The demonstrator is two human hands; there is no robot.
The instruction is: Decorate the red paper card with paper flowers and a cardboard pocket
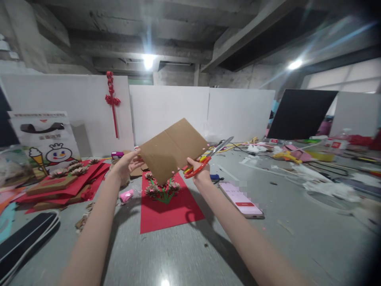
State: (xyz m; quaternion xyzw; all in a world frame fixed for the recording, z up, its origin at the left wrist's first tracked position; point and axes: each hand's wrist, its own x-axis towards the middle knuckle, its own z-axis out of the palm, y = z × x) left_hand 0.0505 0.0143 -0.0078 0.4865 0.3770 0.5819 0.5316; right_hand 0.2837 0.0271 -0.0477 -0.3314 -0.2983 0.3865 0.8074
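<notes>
A creased brown cardboard piece [174, 149] is held up, tilted, above the table. My left hand [126, 163] is closed at its left edge, with the fingers partly behind it. At its lower right edge, my right hand [200, 170] grips the cardboard, thumb in front and fingertips showing around the edges. That same hand also holds scissors [199, 166] with red and yellow handles, the blades pointing up to the right. Below the cardboard lies a red paper sheet [172, 216] with pinecone-like flowers [152, 191] and green paper stems [165, 196]; the cardboard hides its upper part.
A lit phone [241, 200] lies by my right forearm. Stacked red cards [68, 186] and a white printed bag [53, 139] stand at the left, near a dark power bank-like block [26, 230]. White scraps [336, 186] and cords clutter the right. White panels [171, 107] line the back.
</notes>
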